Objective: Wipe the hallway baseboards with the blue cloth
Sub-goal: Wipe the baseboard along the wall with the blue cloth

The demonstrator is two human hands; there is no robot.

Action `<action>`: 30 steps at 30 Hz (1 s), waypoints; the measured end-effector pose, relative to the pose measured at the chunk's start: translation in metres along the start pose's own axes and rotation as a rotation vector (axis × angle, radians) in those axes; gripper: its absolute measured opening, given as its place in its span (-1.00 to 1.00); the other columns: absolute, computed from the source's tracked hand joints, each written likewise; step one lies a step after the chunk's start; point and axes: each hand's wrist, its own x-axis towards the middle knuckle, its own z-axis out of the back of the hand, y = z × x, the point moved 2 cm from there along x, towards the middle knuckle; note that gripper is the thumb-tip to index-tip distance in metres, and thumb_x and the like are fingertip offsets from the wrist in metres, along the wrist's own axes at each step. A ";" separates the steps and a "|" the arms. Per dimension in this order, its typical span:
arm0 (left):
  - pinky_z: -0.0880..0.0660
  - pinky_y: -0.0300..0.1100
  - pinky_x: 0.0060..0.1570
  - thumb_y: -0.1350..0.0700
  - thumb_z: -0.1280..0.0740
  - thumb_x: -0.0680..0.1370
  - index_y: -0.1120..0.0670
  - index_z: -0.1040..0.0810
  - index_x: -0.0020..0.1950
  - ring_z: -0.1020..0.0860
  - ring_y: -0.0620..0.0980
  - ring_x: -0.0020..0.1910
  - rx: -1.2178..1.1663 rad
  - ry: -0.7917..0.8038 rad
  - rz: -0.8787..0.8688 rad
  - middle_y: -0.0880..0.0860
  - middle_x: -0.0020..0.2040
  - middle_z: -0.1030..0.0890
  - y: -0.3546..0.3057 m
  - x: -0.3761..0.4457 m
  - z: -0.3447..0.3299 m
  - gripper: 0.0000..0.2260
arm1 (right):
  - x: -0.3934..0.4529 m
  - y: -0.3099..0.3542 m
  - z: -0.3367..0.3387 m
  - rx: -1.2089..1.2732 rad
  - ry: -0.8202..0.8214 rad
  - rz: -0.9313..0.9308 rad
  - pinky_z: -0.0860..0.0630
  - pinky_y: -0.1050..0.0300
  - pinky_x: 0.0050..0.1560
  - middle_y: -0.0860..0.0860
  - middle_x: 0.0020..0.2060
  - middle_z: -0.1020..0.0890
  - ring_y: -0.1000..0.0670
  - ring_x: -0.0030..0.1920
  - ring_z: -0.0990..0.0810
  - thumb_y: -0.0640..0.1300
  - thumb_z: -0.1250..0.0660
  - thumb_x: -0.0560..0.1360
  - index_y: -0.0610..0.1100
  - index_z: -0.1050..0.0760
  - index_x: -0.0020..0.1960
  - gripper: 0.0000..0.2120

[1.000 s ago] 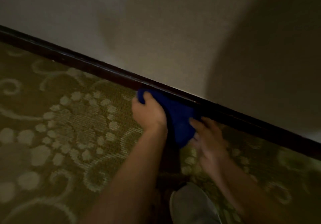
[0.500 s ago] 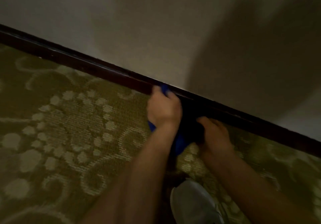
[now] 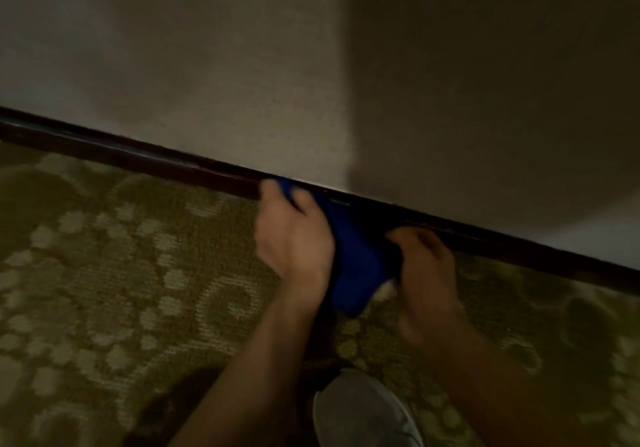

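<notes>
The blue cloth [image 3: 356, 259] is bunched between both hands, its top edge pressed against the dark wooden baseboard [image 3: 145, 160] that runs diagonally from upper left to lower right. My left hand [image 3: 294, 235] grips the cloth's left side, fingertips up at the baseboard's top lip. My right hand [image 3: 427, 273] is closed on the cloth's right side, just below the baseboard. The lower part of the cloth hangs down over the carpet.
A beige wall [image 3: 242, 65] rises above the baseboard, with a dark shadow on its right half. Green patterned carpet [image 3: 104, 273] covers the floor. The toe of a grey shoe [image 3: 363, 412] shows at the bottom edge.
Both hands closed on the cloth and bunched it up against the baseboard. The right hand, which was open on the cloth a second ago, now grips it.
</notes>
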 end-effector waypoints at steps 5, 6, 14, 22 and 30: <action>-0.32 -0.15 -0.22 0.01 -0.16 0.65 0.04 -0.41 -0.01 -0.60 0.11 -0.05 0.128 0.327 -0.160 0.07 -0.06 -0.61 -0.006 -0.028 -0.016 -0.87 | 0.009 -0.007 0.026 0.020 -0.238 -0.008 -0.38 0.19 -0.43 -0.03 -0.34 -0.47 0.01 -0.37 -0.46 -0.22 -0.23 0.60 -0.13 -0.40 -0.22 -0.79; -0.33 -0.14 -0.20 0.01 -0.16 0.65 0.06 -0.44 0.00 -0.59 0.11 -0.05 0.072 0.267 -0.118 0.08 -0.07 -0.61 -0.004 -0.022 -0.011 -0.85 | 0.007 -0.007 0.024 0.007 -0.215 -0.017 -0.39 0.20 -0.44 -0.04 -0.32 -0.50 0.01 -0.36 -0.48 -0.23 -0.24 0.60 -0.15 -0.44 -0.19 -0.82; -0.25 -0.24 -0.12 0.08 -0.14 0.66 0.07 -0.38 -0.05 -0.47 -0.03 -0.13 -0.281 -0.118 0.060 0.03 -0.12 -0.52 -0.004 -0.002 -0.008 -0.88 | 0.002 0.004 -0.002 -0.069 0.118 0.102 -0.52 0.26 -0.28 -0.09 0.03 -0.64 0.02 -0.08 -0.61 -0.21 -0.30 0.58 -0.18 -0.50 0.24 -0.76; -0.41 -0.17 0.19 0.01 -0.19 0.66 0.11 -0.36 0.46 -0.49 0.11 0.32 -0.169 0.757 -0.058 0.08 0.32 -0.52 -0.018 -0.042 -0.044 -0.61 | 0.029 -0.001 0.071 0.025 -0.227 -0.026 -0.45 0.22 -0.48 -0.06 -0.21 -0.52 -0.04 -0.30 -0.55 -0.20 -0.21 0.60 -0.17 -0.44 0.05 -0.93; -0.41 -0.07 0.32 0.09 -0.25 0.64 0.16 -0.45 0.41 -0.51 0.15 0.29 -0.644 0.115 0.457 0.17 0.31 -0.54 0.018 0.044 0.044 -0.65 | 0.005 -0.003 -0.034 -0.150 0.225 0.079 -0.56 0.07 -0.06 -0.13 0.11 -0.65 -0.10 0.06 -0.65 -0.22 -0.37 0.54 -0.22 -0.51 0.26 -0.70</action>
